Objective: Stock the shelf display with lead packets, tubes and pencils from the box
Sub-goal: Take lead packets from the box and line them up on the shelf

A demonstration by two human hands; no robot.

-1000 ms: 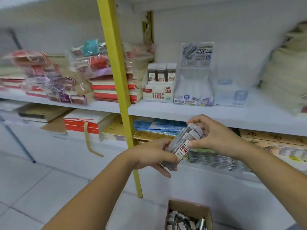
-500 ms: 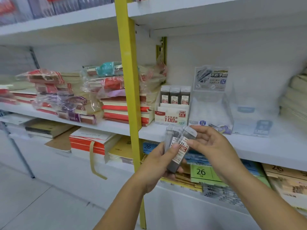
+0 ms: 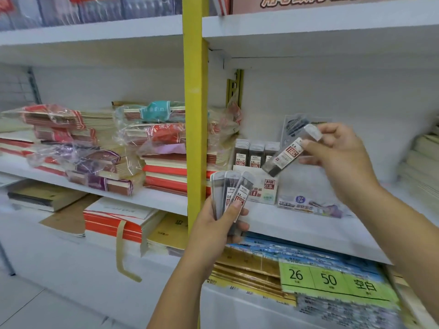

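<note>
Fingers of my right hand (image 3: 339,153) pinch one tilted lead tube (image 3: 288,154) just above the display box (image 3: 263,187) on the shelf (image 3: 297,226), while my left hand (image 3: 219,224) grips three fanned tubes (image 3: 231,193).

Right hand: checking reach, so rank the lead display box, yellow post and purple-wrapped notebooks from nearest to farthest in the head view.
1. lead display box, just left of the right hand.
2. yellow post, further left.
3. purple-wrapped notebooks, far left on the shelf.
</note>
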